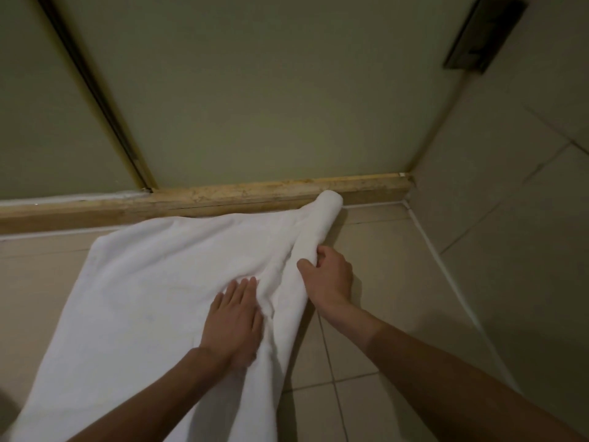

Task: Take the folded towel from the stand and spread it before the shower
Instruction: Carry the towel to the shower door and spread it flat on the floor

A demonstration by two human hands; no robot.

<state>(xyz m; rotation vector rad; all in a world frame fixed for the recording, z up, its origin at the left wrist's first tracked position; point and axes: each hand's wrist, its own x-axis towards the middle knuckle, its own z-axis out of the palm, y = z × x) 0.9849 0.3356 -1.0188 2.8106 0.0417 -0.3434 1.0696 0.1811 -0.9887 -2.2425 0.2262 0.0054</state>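
A white towel (137, 298) lies mostly flat on the beige tiled floor, its far edge against the shower's wooden threshold (204, 200). Its right side is still folded over into a long roll that reaches up to the threshold. My left hand (234, 320) lies flat, fingers together, pressing on the towel beside that fold. My right hand (330, 275) grips the rolled right edge, thumb on top and fingers curled under the cloth. The stand is not in view.
The frosted shower door (271, 100) rises behind the threshold, with a dark sliding track (95, 90) at the left. A tiled wall (510, 202) closes the right side, carrying a dark hinge plate (481, 36). Bare floor tiles (366, 298) lie right of the towel.
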